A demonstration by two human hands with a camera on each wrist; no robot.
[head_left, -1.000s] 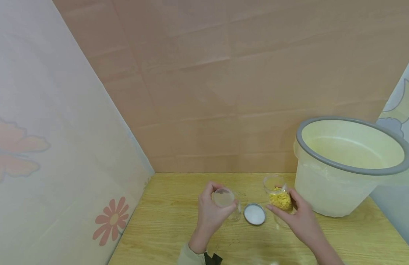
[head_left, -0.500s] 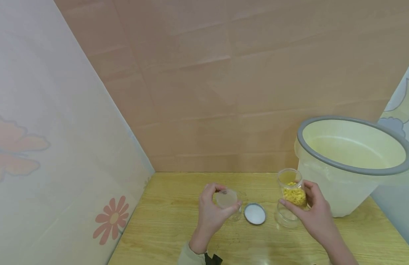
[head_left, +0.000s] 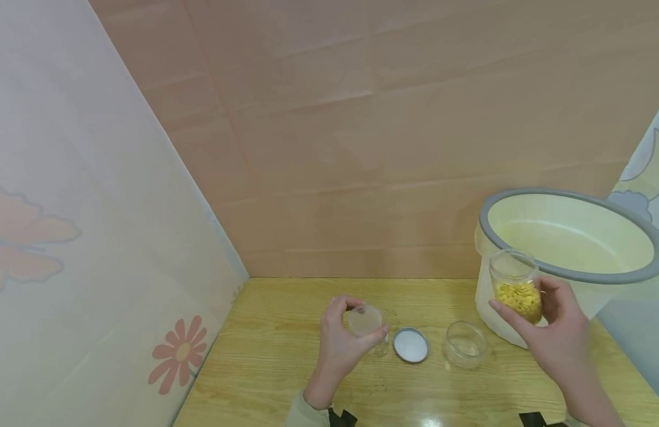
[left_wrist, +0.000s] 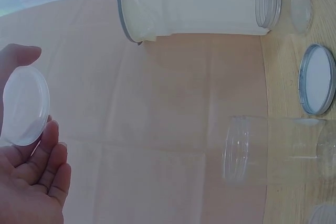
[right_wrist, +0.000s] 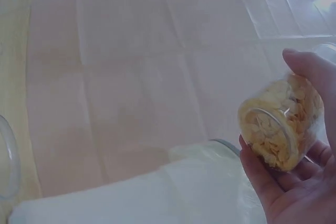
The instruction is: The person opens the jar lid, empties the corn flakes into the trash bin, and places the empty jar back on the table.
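Note:
In the head view, my right hand (head_left: 559,326) grips a clear jar (head_left: 516,290) partly filled with yellow flakes, raised in front of the bin. The right wrist view shows the flakes (right_wrist: 294,119) through the jar's wall and bottom. My left hand (head_left: 344,344) pinches a round translucent plastic lid (head_left: 365,320) by its edge, above the table. Below that lid, mostly hidden by the hand, stands a tall clear jar (left_wrist: 283,153). A metal-rimmed lid (head_left: 411,345) with a white face lies beside it. Farther right is a short clear jar (head_left: 466,345).
A large cream bin (head_left: 564,231) with a grey rim and a plastic liner stands at the right of the wooden table (head_left: 276,356). A brown sheet (head_left: 361,148) hangs behind the table. A patterned white sheet (head_left: 121,267) runs along the left side.
My right hand has carried the jar of yellow flakes right and upward, toward the bin, uncovering the short clear jar. The left hand with the plastic lid has barely moved.

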